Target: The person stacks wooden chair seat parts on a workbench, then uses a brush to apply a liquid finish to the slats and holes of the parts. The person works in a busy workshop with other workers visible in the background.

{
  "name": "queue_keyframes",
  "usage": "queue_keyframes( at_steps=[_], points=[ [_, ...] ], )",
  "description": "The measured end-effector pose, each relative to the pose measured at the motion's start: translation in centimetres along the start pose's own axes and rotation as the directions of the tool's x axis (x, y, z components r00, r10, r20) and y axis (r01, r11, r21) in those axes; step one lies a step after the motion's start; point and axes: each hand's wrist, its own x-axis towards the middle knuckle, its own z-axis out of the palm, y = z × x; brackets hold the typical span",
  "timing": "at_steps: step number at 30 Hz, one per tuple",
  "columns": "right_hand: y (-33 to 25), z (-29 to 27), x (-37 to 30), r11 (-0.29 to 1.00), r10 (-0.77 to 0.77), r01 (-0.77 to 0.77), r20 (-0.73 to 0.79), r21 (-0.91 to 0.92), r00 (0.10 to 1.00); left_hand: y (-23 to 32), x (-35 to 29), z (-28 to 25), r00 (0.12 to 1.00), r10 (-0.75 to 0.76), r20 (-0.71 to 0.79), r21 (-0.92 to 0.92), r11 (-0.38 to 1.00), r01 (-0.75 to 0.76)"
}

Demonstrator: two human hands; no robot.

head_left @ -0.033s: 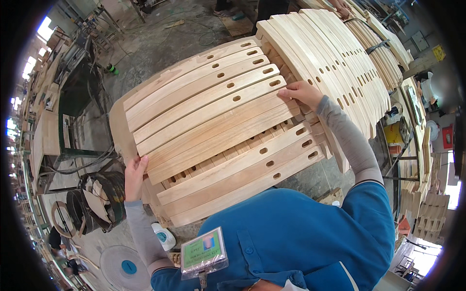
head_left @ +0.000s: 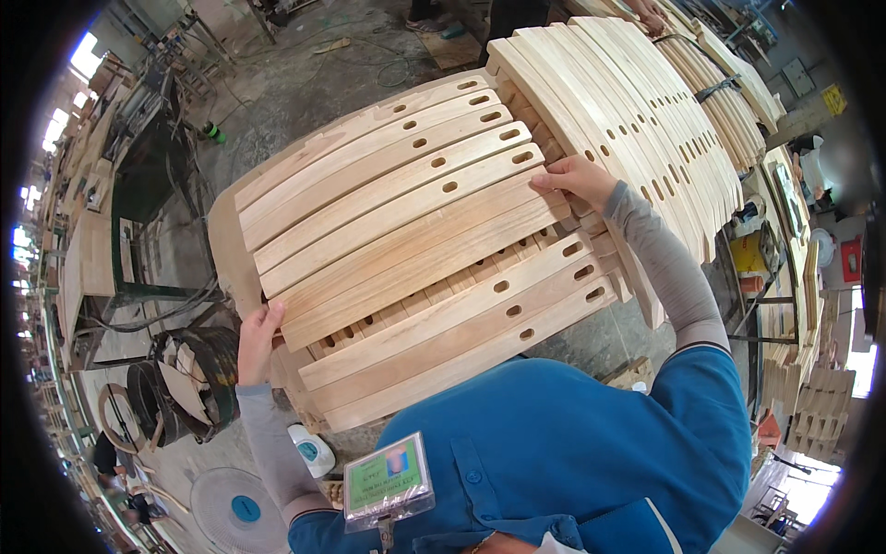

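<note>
Midway across the slotted slats [head_left: 397, 212], two plain slats [head_left: 420, 260] lie between the left hand [head_left: 257, 342] and the right hand [head_left: 581, 180], fingers gripping opposite ends; another slat stack [head_left: 600, 102] sits beyond, a blue-centred fan [head_left: 238, 510] lower left.

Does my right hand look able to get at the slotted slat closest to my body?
Probably yes: nothing lies over that slat, though your right hand would first have to leave the end of the plain board it touches.
</note>
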Motion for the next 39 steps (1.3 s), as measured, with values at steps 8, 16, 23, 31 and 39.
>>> queue_keyframes(
  at_steps=[8, 16, 23, 31, 39],
  points=[
    [0.5, 0.1, -1.3, 0.921, -0.242, 0.224, 0.016, 0.319, 0.97, -0.6, -2.0, 0.0, 0.961, 0.276, -0.005, -0.101, 0.956, -0.275],
    [1.3, 0.1, -2.6, 0.972, -0.18, 0.204, -0.188, 0.113, 0.965, -1.6, -2.5, 0.3, 0.972, 0.219, -0.083, -0.046, 0.974, -0.223],
    [2.1, -0.1, -3.5, 0.999, -0.006, 0.005, 0.041, 0.037, 0.999, -4.1, -3.0, -2.9, 0.985, -0.147, 0.093, 0.018, 0.989, 0.146],
    [4.5, 0.8, -4.3, 0.922, -0.223, 0.262, -0.162, 0.285, 0.961, -3.7, -4.9, -0.3, 0.987, 0.16, 0.008, -0.214, 0.965, -0.155],
    [6.8, 4.7, -12.2, 0.895, -0.321, 0.39, -0.295, 0.218, 0.9, -6.8, -13.1, 5.3, 0.917, 0.325, -0.23, -0.319, 0.865, -0.386]
  ],
)
